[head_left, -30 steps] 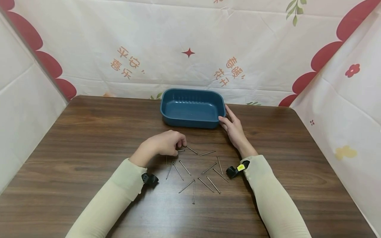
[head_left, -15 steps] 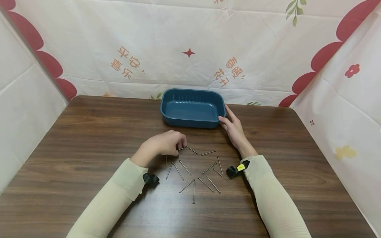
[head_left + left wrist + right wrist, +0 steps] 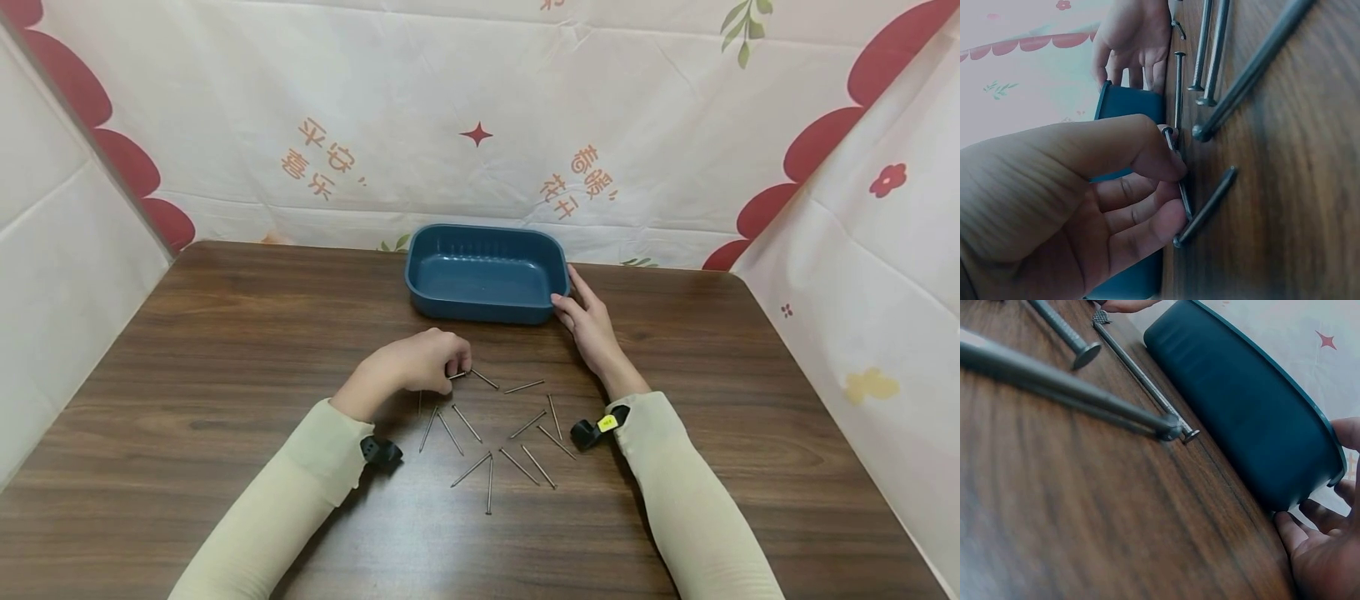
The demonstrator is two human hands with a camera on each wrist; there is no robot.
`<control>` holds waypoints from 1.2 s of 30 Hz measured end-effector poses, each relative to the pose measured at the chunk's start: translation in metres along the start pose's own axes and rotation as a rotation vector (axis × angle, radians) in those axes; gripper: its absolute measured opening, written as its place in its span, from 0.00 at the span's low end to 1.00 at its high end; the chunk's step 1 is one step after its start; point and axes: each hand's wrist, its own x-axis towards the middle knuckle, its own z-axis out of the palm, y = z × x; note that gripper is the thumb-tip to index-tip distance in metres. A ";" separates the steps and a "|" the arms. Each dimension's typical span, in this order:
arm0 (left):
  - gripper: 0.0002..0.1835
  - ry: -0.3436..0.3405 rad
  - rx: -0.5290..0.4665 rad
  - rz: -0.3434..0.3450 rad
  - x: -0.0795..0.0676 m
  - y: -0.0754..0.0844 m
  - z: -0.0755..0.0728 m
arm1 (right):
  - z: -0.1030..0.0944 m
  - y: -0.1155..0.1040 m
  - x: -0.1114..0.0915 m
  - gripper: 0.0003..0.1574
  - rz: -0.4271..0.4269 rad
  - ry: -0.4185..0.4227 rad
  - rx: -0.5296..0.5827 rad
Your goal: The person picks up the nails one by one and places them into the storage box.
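My left hand (image 3: 416,362) is low over the table and pinches a steel nail (image 3: 1169,136) between thumb and fingers. Close beside its fingertips in the left wrist view lies another nail (image 3: 1207,206). At the back of the table sits a blue plastic bin (image 3: 483,312), with nothing visible inside. My right hand (image 3: 595,333) grips the bin's near right corner, thumb at the rim and fingers along the outer side. Between the two arms, several loose nails lie scattered, among them one nail (image 3: 489,483) nearest to me.
The brown wooden table (image 3: 225,350) meets a white printed cloth (image 3: 420,100) just behind the bin. Cloth also hangs at the left and right sides. Each wrist wears a black camera, such as the left wrist camera (image 3: 381,452).
The nail at my left fingertips has tilted and shifted slightly. My right hand and the bin have stayed in place.
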 end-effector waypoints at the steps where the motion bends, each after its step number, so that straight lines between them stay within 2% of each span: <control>1: 0.15 0.001 -0.002 0.005 0.000 0.000 0.000 | 0.000 0.000 0.000 0.42 0.001 0.000 -0.003; 9: 0.16 0.014 -0.003 0.058 0.001 0.000 -0.003 | 0.000 0.001 0.000 0.42 0.000 0.006 -0.004; 18: 0.16 0.049 -0.054 0.126 0.001 -0.001 -0.005 | -0.001 -0.001 0.000 0.42 -0.004 0.005 -0.001; 26: 0.16 0.093 -0.060 0.142 -0.001 -0.001 -0.009 | -0.001 0.000 0.000 0.42 -0.005 -0.002 0.009; 36: 0.16 0.100 -0.066 0.144 -0.003 0.001 -0.027 | -0.001 0.000 0.001 0.42 -0.006 0.003 0.009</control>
